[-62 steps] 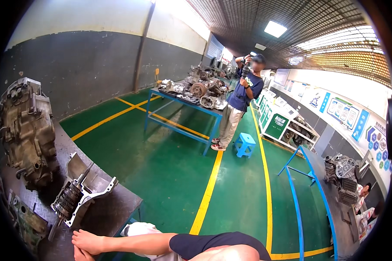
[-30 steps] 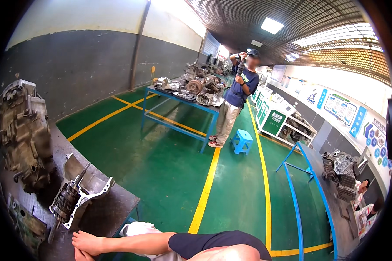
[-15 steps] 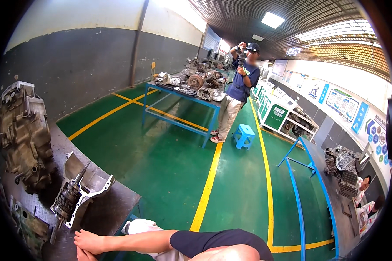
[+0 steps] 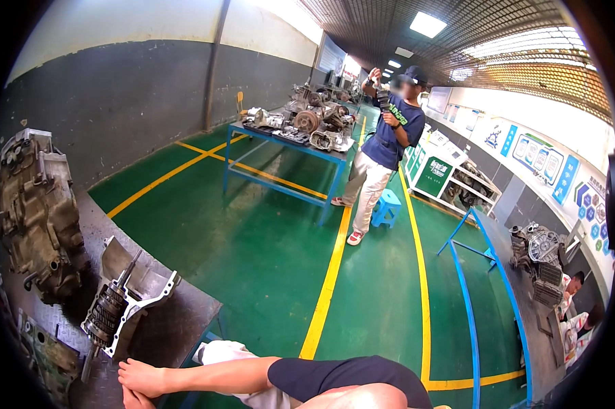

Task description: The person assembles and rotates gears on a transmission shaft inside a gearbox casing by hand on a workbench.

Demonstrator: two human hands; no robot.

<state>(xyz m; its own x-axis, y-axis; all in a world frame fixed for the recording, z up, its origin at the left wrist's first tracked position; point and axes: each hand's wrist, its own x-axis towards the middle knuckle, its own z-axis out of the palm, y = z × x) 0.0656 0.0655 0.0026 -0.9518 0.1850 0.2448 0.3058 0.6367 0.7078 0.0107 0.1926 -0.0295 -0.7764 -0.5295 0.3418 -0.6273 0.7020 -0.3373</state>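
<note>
What looks like my left hand (image 4: pixel 142 377) lies at the near edge of the steel-topped bench (image 4: pixel 181 341), fingers loosely out, holding nothing visible. Skin below it (image 4: pixel 136 399), possibly my right hand, is cut off by the frame, so its fingers are unclear. Just above sits an open metal housing (image 4: pixel 156 295) with a geared shaft (image 4: pixel 108 310) lying in it. A large dirty gearbox casing (image 4: pixel 35 211) stands at the left. A greenish metal plate (image 4: pixel 45 354) is at the lower left.
A co-worker (image 4: pixel 393 143) stands holding a dark shaft-like part (image 4: pixel 382 99) beside a blue-framed table (image 4: pixel 287 157) of engine parts. Nearby are a blue stool (image 4: pixel 387 208), a white-framed display stand (image 4: pixel 451 184), a right-hand bench (image 4: pixel 498 259) with an engine (image 4: pixel 539 259), and a person (image 4: pixel 572 290) behind it.
The co-worker has shifted to the right with feet now apart, partly hiding the blue stool, and still holds the shaft-like part. My arm has barely moved.
</note>
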